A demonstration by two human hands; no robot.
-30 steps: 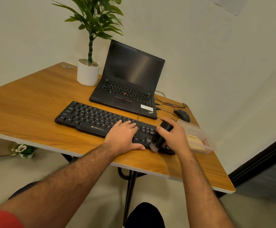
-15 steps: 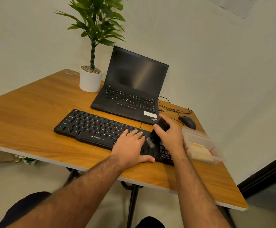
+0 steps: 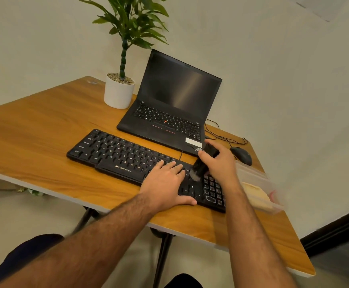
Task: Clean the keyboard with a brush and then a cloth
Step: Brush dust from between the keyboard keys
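— What's on the tabletop (image 3: 34, 129), biggest things first?

— An open black laptop (image 3: 175, 113) near the far edge, screen dark, with a potted plant (image 3: 120, 88) in a white pot just to its left, towards the far left corner. In front of the laptop lies the black keyboard (image 3: 115, 152), slanting along the near edge.

— And off to the right?

— A clear plastic container (image 3: 258, 183) by the right edge with something pale folded inside; it's blurred, so I can't say whether it is the cloth. Behind it, near the far right corner, sits a black mouse (image 3: 241, 155) with its cable trailing.

— The hands?

— The left hand (image 3: 165, 188) lies flat on the keyboard's right half, fingers straight on the keys, thumb along the front edge, grasping nothing. The right hand (image 3: 221, 165) has its fingers and thumb curled round a black brush (image 3: 201, 165), bristles angled down and to the left onto the keys just beside the left fingertips (image 3: 178, 166).
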